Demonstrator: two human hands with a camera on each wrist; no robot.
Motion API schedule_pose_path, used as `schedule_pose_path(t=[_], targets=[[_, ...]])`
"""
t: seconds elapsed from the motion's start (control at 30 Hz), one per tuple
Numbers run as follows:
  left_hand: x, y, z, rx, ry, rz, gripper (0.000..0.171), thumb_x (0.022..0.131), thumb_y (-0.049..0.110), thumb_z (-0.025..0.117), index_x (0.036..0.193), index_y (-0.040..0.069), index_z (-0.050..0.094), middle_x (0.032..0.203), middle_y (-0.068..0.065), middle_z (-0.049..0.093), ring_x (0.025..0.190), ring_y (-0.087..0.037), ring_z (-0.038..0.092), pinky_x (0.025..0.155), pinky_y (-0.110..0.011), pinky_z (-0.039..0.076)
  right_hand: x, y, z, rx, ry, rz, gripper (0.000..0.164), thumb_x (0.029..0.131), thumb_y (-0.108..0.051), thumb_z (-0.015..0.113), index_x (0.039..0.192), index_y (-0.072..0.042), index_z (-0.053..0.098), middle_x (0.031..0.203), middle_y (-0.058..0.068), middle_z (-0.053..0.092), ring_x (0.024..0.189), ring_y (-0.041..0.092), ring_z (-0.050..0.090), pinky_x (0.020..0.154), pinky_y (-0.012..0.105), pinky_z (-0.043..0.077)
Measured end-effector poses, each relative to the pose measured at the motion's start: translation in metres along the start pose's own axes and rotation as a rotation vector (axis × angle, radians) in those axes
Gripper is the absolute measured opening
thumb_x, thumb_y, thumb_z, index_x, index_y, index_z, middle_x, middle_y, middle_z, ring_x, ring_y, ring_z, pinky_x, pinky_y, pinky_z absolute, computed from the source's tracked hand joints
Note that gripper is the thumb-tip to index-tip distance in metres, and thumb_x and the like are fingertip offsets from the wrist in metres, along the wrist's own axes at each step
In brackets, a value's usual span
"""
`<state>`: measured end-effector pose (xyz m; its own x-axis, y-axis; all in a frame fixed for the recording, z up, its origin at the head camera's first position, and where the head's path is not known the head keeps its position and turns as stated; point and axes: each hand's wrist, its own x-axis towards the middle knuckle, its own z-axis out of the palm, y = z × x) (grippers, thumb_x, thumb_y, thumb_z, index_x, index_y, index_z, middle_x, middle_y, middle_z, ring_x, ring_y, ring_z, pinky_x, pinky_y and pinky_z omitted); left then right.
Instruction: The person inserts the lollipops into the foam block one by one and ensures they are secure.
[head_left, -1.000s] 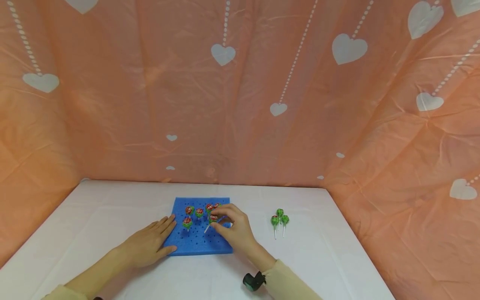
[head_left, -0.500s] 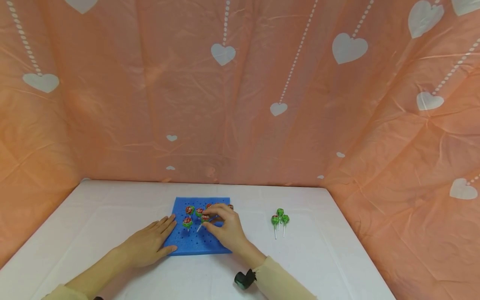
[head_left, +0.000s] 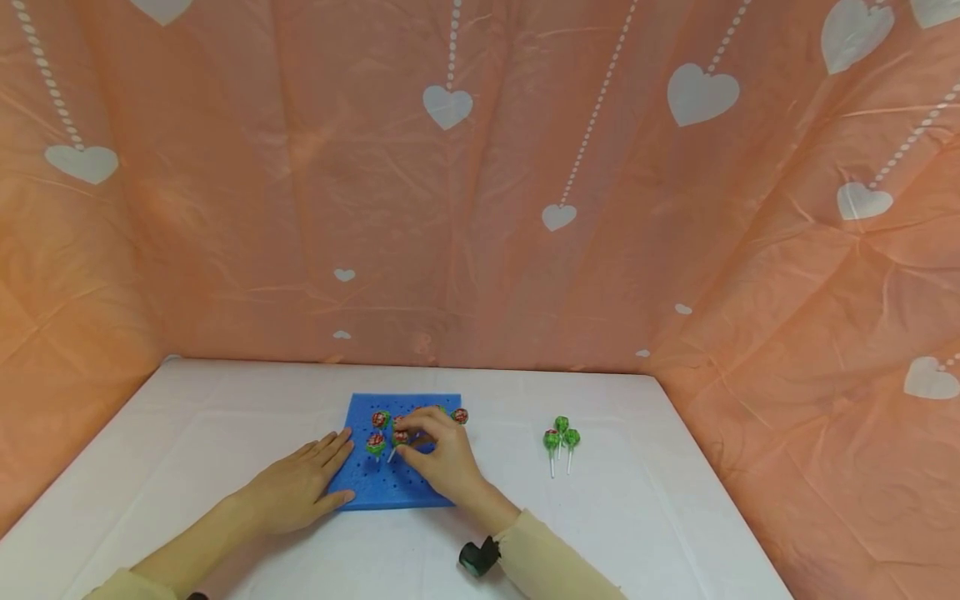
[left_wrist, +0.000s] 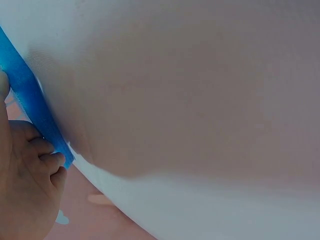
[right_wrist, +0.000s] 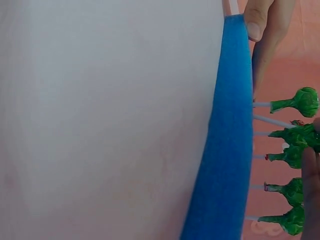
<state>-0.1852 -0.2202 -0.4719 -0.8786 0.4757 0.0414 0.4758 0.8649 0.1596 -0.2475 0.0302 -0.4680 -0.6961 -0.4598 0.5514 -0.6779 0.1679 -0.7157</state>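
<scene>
Head view caught the right hand [head_left: 442,462] pinching a lollipop [head_left: 401,438] over the blue board [head_left: 378,493] near the far edge of the bench [head_left: 637,517], its stick slanting down and leftward toward the near edge, while the straight-fingered left hand [head_left: 300,492] rested against the board's left side.

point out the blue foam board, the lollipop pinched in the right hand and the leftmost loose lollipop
Blue foam board [head_left: 382,495]: head view, top surface near the front edge.
Pinched lollipop [head_left: 401,437]: head view, wrapped candy ball.
Leftmost loose lollipop [head_left: 551,440]: head view, wrapped candy ball.
</scene>
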Motion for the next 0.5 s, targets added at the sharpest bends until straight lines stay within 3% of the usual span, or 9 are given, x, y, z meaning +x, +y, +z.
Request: schedule_pose_path(t=[0.23, 0.37, 0.5], targets=[[0.0003, 0.0004, 0.0004, 0.012, 0.014, 0.007, 0.079, 0.105, 0.053, 0.053, 0.15, -0.011, 0.046, 0.16, -0.031, 0.037, 0.146, -0.05, 0.038, 0.117, -0.062, 0.036, -0.0011, 0.0059, 0.0004, -0.009, -0.032, -0.016, 0.026, 0.089, 0.005, 0.078, 0.115, 0.001, 0.075, 0.119, 0.013, 0.069, 0.099, 0.031, 0.072, 0.08, 0.036, 0.064], [0.0, 0.0017, 0.0003, 0.014, 0.017, 0.006, 0.078, 0.105, 0.053, 0.054, 0.149, -0.012, 0.047, 0.16, -0.031, 0.038, 0.146, -0.05, 0.039, 0.117, -0.062, 0.036, -0.0015, 0.008, 0.0008, -0.041, -0.044, -0.061, 0.023, 0.094, 0.001, 0.075, 0.117, 0.002, 0.075, 0.119, 0.011, 0.069, 0.101, 0.025, 0.072, 0.081, 0.029, 0.063], [-0.0005, 0.0035, -0.0009, 0.003, 0.012, 0.0, 0.078, 0.105, 0.052, 0.054, 0.149, -0.012, 0.047, 0.16, -0.032, 0.037, 0.146, -0.051, 0.038, 0.117, -0.063, 0.036, -0.002, 0.0073, 0.0015, -0.076, -0.067, -0.048, 0.023, 0.095, -0.001, 0.074, 0.118, 0.002, 0.075, 0.119, 0.011, 0.069, 0.102, 0.021, 0.071, 0.082, 0.024, 0.062]])
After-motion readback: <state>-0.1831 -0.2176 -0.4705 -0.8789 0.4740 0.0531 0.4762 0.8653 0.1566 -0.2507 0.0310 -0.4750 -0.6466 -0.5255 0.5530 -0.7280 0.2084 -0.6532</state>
